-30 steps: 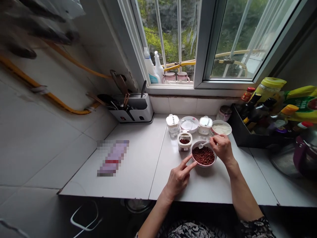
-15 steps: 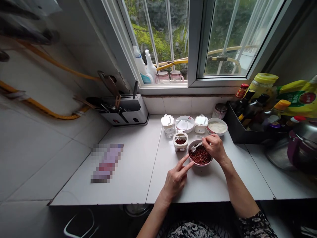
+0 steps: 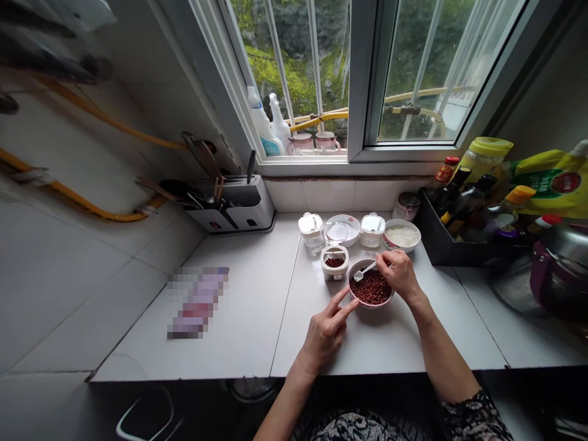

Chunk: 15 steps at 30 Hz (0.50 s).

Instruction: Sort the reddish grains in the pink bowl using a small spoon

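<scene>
My right hand (image 3: 399, 274) pinches the handle of a small white spoon (image 3: 364, 271). The spoon's head rests over the dark red peppercorn-like grains (image 3: 373, 290) in a round, pale bowl (image 3: 375, 305). From the near left, my left hand (image 3: 325, 334) reaches to the bowl with two fingers stretched out, their tips at its side; the other fingers are curled under. Just left of the bowl stands a clear seasoning jar (image 3: 334, 275) with a white rim, its lid raised, partly filled with similar dark grains.
Behind stand two white-lidded jars (image 3: 310, 228), a white dish (image 3: 349, 230) and a bowl of white grains (image 3: 402, 235). A black box of bottles (image 3: 452, 251) and a metal pot (image 3: 558, 269) are right; a utensil holder (image 3: 245, 211) and a blurred-out item (image 3: 199, 303) are left.
</scene>
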Tool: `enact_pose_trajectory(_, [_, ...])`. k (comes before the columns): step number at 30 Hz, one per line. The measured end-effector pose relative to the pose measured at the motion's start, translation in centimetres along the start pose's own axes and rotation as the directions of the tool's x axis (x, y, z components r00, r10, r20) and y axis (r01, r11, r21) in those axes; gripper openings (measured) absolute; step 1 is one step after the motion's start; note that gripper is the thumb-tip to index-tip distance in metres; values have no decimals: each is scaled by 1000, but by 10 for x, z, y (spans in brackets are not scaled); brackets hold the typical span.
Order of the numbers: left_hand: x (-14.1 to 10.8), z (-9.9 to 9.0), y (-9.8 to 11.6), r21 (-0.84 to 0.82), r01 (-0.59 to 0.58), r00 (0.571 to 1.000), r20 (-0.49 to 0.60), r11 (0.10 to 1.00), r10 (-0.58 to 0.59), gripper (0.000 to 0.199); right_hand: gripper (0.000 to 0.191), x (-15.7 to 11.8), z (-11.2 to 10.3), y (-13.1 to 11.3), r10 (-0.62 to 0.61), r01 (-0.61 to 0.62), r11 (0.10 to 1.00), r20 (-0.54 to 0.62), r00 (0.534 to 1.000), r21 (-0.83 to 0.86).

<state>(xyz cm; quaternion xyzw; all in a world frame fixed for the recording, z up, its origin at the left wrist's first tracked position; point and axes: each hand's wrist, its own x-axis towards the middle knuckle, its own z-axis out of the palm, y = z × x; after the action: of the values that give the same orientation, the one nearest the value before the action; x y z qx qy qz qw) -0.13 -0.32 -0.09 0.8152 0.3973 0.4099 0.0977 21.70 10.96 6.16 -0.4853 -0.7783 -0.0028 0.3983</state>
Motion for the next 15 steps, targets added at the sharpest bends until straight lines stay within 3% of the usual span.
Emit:
enact_pose_trajectory(5, [0, 0, 1, -3, 4, 1000, 8, 1000, -4, 69, 42, -1, 3, -3, -21, 20, 999, 66, 998, 28])
enact_pose_trajectory(15, [0, 1, 0, 4, 2, 1000, 11, 1000, -2, 69, 45, 1, 1, -4, 47, -62, 992, 132, 990, 113])
